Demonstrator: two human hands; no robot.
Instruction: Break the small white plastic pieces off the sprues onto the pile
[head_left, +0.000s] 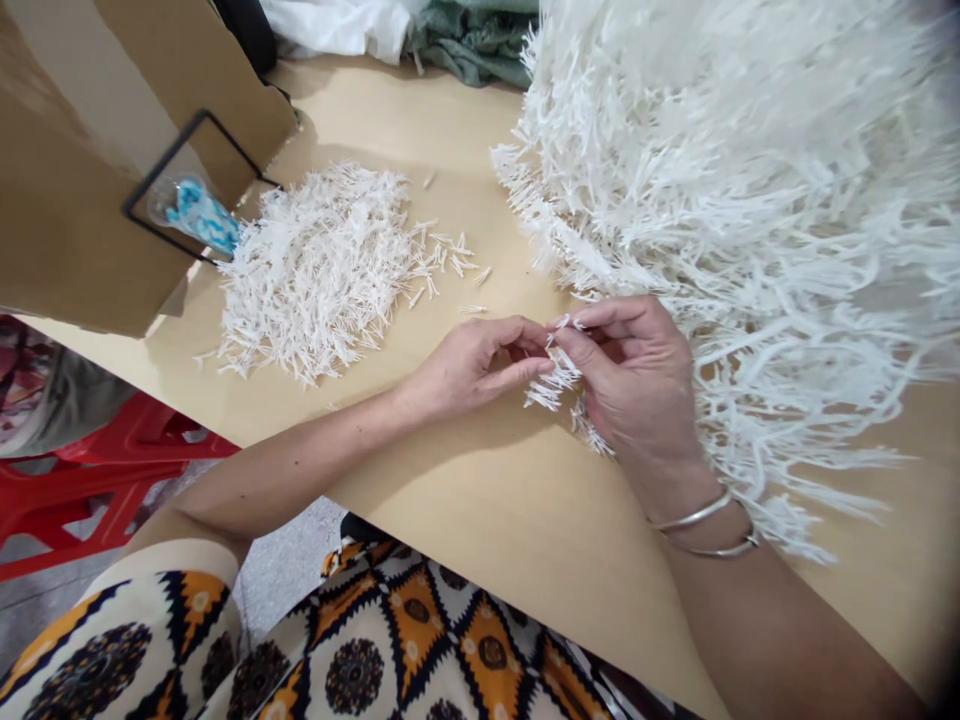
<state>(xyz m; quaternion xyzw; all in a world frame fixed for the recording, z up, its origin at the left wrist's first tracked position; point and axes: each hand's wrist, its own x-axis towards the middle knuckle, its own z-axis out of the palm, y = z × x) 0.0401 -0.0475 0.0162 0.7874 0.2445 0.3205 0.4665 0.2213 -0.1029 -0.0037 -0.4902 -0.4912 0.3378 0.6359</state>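
Both hands meet at the middle of the table, around a white branched plastic strand (pixel 553 385) with many small prongs. My right hand (pixel 637 365), a silver bangle at its wrist, pinches the strand between thumb and fingertips; part of it hangs below the palm. My left hand (pixel 487 360) reaches in from the left with thumb and fingertips closed at the strand's other side. Whatever small piece lies between the left fingertips is too small to make out. Left of the hands lies a heap of small white pronged pieces (pixel 322 265), with several loose ones scattered at its right edge.
A big pile of long white branched strands (pixel 735 190) covers the table's right side. At the left stand a cardboard box (pixel 82 170), a black wire frame (pixel 169 150) and a clear cup with blue-and-white contents (pixel 199 215). Red stools (pixel 112 480) stand beyond the table edge.
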